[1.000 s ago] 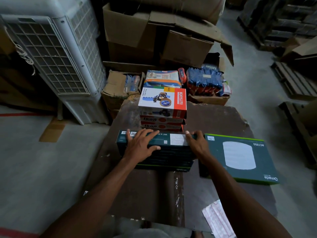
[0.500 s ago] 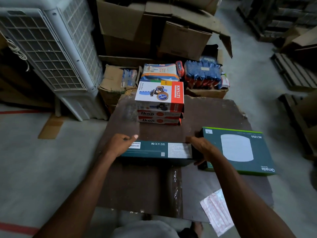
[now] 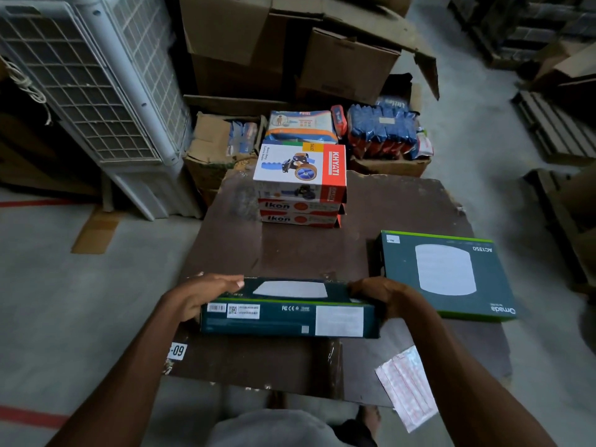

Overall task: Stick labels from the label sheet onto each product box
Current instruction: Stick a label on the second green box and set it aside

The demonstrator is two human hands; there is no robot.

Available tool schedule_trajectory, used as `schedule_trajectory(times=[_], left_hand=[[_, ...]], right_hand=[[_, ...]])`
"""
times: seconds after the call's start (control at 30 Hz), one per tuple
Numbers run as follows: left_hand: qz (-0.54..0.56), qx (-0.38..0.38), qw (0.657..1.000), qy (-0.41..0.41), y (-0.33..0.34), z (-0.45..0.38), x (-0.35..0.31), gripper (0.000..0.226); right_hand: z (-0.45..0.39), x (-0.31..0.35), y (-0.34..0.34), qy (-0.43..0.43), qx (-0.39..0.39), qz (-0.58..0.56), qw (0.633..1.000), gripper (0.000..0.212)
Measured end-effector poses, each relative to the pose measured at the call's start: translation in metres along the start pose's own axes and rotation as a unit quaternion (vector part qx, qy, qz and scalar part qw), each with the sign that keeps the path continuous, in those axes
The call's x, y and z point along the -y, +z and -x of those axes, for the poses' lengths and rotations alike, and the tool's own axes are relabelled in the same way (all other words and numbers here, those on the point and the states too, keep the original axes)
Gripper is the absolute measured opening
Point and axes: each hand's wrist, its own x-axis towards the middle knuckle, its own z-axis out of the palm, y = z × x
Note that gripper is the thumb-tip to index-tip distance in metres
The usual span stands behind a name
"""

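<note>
I hold a dark green product box (image 3: 287,312) over the near middle of the brown table (image 3: 309,253), its barcode side facing me. My left hand (image 3: 200,293) grips its left end and my right hand (image 3: 383,293) grips its right end. A second green box (image 3: 446,275) lies flat on the table to the right, with a small white label at its far left corner. The label sheet (image 3: 408,387), pale with red print, lies at the table's near right edge and hangs over it. A stack of boxes with a white and red Khyati box (image 3: 301,171) on top stands at the far middle.
A white air cooler (image 3: 93,91) stands to the left of the table. Cardboard cartons (image 3: 290,46) and packs of goods (image 3: 382,130) crowd the floor behind it. Wooden pallets (image 3: 554,127) lie at the right. A "-09" tag (image 3: 175,351) sits on the table's near left corner.
The green box was lifted off the table's middle and drawn toward me, tilting so its barcode side faces me. Both hands moved from on top of it to its ends.
</note>
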Motion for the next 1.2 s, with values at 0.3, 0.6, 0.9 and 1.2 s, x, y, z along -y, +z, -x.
schedule_trajectory(times=[0.3, 0.6, 0.9, 1.2], left_hand=[[-0.138, 0.006, 0.99, 0.014, 0.017, -0.036, 0.039, 0.085], [-0.059, -0.094, 0.99, 0.087, 0.048, -0.043, 0.075, 0.083], [-0.08, -0.222, 0.949, 0.212, 0.067, -0.028, 0.062, 0.079], [-0.042, -0.233, 0.929, 0.286, 0.112, -0.021, 0.011, 0.082]], right_hand=[[-0.018, -0.035, 0.034, -0.122, -0.015, -0.036, 0.992, 0.047], [-0.027, -0.056, 0.054, -0.16, -0.072, -0.048, 0.983, 0.085], [-0.02, -0.068, 0.044, -0.289, -0.175, -0.079, 0.938, 0.093], [-0.004, -0.074, -0.023, -0.345, -0.27, -0.028, 0.898, 0.089]])
